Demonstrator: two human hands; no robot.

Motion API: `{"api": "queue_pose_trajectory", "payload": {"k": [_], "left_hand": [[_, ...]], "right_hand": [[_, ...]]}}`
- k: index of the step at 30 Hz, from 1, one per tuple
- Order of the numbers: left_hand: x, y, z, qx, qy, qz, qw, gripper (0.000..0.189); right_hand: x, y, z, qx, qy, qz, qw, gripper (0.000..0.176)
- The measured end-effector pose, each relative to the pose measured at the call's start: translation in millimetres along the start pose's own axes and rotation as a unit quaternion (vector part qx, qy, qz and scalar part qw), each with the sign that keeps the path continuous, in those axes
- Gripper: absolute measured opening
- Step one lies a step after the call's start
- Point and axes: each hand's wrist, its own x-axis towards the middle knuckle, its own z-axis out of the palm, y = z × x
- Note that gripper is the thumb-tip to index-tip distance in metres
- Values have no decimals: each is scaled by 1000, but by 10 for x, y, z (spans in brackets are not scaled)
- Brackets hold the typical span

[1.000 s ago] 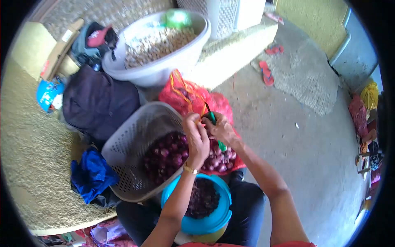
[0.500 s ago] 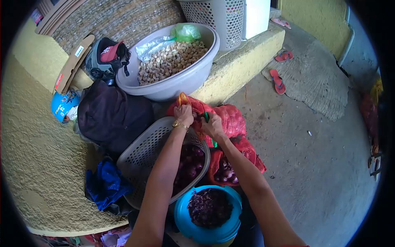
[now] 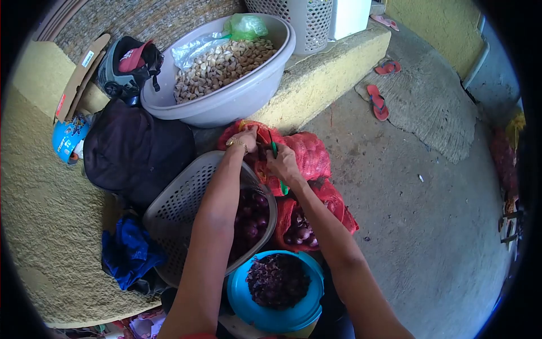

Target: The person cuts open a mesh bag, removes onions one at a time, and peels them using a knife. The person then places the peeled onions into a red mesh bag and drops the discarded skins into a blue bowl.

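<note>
My left hand (image 3: 244,139), with a gold watch on the wrist, is closed on the gathered top of a red mesh sack (image 3: 261,169) behind the basket. Close beside it, my right hand (image 3: 287,163) grips a green-handled knife (image 3: 274,149), its thin dark blade pointing up at the mesh. What sits in that sack is mostly hidden by my hands. A full red mesh sack (image 3: 312,157) lies just right of it. Nearer to me, an opened mesh sack (image 3: 337,210) shows purple onions (image 3: 301,230). More onions (image 3: 252,217) fill part of a grey perforated basket (image 3: 183,192).
A blue basin (image 3: 237,296) holds dark onion skins. Behind stands a large pale tub (image 3: 248,90) of garlic-like cloves. A black bag (image 3: 135,150), helmet (image 3: 121,70) and blue cloth (image 3: 130,254) sit left. Red slippers (image 3: 378,104) lie on the concrete right of the yellow step (image 3: 330,82).
The view has shifted, so everything sits slightly further left and mostly higher. My left hand has lowered the sack's pulled-up edge, and both hands remain at the sack, with the knife still held.
</note>
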Motion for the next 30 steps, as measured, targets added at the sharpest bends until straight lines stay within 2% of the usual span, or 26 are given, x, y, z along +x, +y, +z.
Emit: {"api": "queue_pose_trajectory", "payload": {"k": [2, 5, 7, 8, 11, 13, 14, 16, 18, 19, 20, 21, 22, 24, 25, 27, 28, 29, 30], "left_hand": [[20, -15, 35, -3, 0, 5, 1000, 77], [18, -57, 133, -6, 31, 11, 999, 69], [-162, -21, 129, -5, 74, 47, 996, 67], [-234, 7, 112, -3, 75, 47, 996, 67], [-487, 27, 48, -40, 157, 88, 983, 79], [-741, 25, 3, -50, 193, 107, 974, 79], [-869, 16, -31, -61, 228, 128, 963, 80], [-1167, 52, -147, -101, 256, 140, 951, 80], [-1646, 218, -238, -157, 306, 167, 924, 84], [-1885, 311, -271, -213, 295, 197, 911, 85], [-2068, 405, -221, -230, 331, 245, 882, 84], [-2267, 538, -148, -256, 343, 248, 869, 83], [-2442, 691, -52, -280, 358, 248, 855, 81], [-2731, 981, 237, -343, 316, 253, 848, 83], [-2720, 1093, 495, -405, 257, 254, 840, 81], [-2714, 1326, 967, -367, 242, 246, 864, 81], [-2470, 1422, 1482, -405, 235, 226, 854, 83], [-2422, 1516, 1643, -466, 142, 172, 856, 84], [-2240, 1554, 1969, -450, 137, 148, 870, 87]], "right_hand": [[-50, -137, -53, 13, 9, 5, 1000, 18], [-104, -320, -80, 32, -34, 41, 998, 18], [-70, -259, -44, -46, -28, -26, 998, 18], [-66, -223, -39, -45, -26, -27, 998, 18], [-94, -380, -87, 0, -39, 17, 999, 18], [-112, -508, -167, -98, 40, -121, 987, 18], [-104, -577, -224, -98, 39, -121, 987, 18], [-152, -761, -416, -75, -62, -9, 995, 18], [-369, -1246, -761, 41, -141, 105, 984, 21], [-494, -1274, -875, 97, -165, 101, 976, 25], [-617, -1275, -1007, 154, -184, 97, 966, 28], [-733, -1355, -1169, 110, -213, 85, 967, 33], [-892, -1438, -1286, 125, -194, 108, 967, 35], [-1114, -1282, -1451, 135, -157, 154, 966, 25], [-1177, -1080, -1527, 132, -156, 164, 965, 25], [-1268, -466, -1620, 5, -180, 193, 965, 23], [-1309, -250, -1644, 2, -180, 198, 964, 23], [-1366, -48, -1665, -66, -189, 224, 954, 22], [-1442, 186, -1658, -131, -199, 250, 938, 21]]}}
